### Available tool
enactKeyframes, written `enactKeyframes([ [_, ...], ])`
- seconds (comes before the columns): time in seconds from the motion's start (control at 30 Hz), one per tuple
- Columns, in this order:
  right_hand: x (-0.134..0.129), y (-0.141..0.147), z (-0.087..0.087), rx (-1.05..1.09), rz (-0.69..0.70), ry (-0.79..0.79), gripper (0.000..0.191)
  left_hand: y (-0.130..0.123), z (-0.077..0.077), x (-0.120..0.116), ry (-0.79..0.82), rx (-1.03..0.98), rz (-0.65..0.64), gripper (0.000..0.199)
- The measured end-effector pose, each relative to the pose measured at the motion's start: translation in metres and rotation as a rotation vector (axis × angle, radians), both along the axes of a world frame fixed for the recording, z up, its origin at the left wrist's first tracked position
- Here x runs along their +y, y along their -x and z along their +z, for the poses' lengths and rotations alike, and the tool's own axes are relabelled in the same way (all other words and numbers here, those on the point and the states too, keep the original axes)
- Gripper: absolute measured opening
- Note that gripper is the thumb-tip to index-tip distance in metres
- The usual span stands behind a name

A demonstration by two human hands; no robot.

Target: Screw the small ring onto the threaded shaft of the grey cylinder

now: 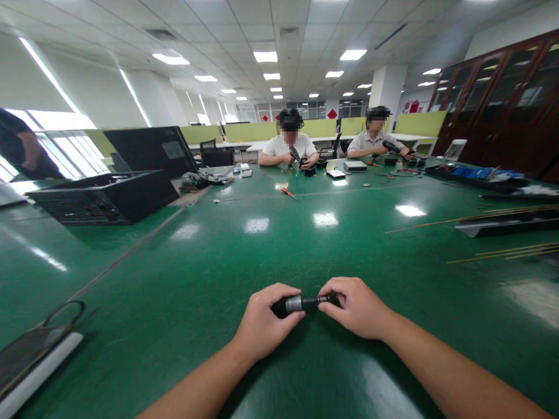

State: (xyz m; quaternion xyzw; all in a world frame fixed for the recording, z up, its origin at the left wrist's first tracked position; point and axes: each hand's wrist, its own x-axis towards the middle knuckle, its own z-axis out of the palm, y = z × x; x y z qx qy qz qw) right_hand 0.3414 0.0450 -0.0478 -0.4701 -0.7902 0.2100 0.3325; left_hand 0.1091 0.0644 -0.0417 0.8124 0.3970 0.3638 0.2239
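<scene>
Low in the middle of the view, my left hand (264,320) is wrapped round a black cylindrical tool with a silver collar (293,304). From the collar a thin dark shaft (310,301) points right. My right hand (356,308) pinches the far end of this shaft between thumb and fingertips, where a small metal piece (323,299) shows. Something dark sits behind those fingers; I cannot make out whether it is part of the tool. The tool lies level, just above the green tabletop (244,256).
An open black computer case (109,198) stands at left. An orange screwdriver (287,192) lies ahead. Thin brass-coloured rods (437,224) and a black tray (476,174) are at right. Two people (288,142) work across the table. A dark, strapped object (39,349) lies near left.
</scene>
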Motion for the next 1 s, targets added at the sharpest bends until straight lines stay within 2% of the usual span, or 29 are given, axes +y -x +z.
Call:
enactKeyframes([
  [1.0,0.0048,-0.0087,-0.0005,-0.013,-0.039,0.008,0.009,0.0018,-0.0012,0.003,0.049,0.016,0.029,0.027],
])
